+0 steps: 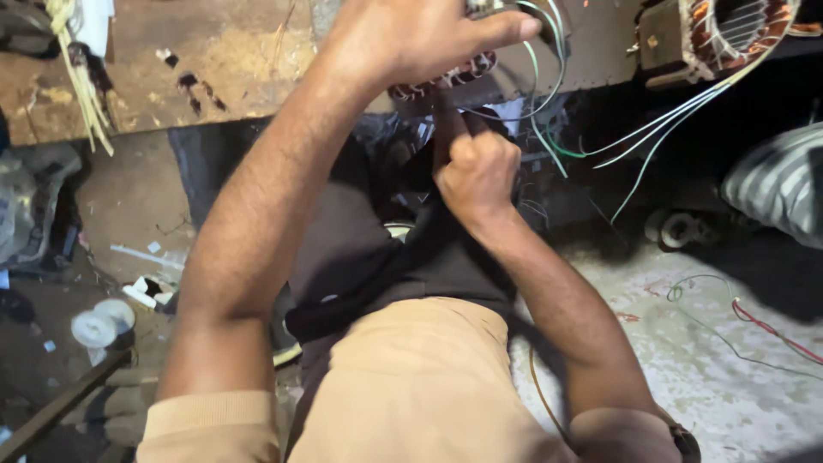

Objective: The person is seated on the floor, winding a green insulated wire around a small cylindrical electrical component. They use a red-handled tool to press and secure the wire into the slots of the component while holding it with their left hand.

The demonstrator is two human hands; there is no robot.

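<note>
My left hand (pixel 420 34) reaches up to the edge of a worn wooden bench (pixel 214 60) and closes over a small motor stator (pixel 446 81) with copper windings. Only the stator's lower rim shows under the fingers. My right hand (pixel 476 171) is just beneath it, curled into a fist with the index finger pointing up against the stator's underside. Thin green and white wires (pixel 549 103) loop out of the stator and trail off to the right. Whether the right hand pinches a wire is hidden.
A second, larger stator (pixel 729 30) sits on the bench at top right. A white spool (pixel 103 321) and scraps lie on the floor at left. Red and green wires (pixel 771 330) lie on the pale floor at right, near a striped cloth (pixel 776 180).
</note>
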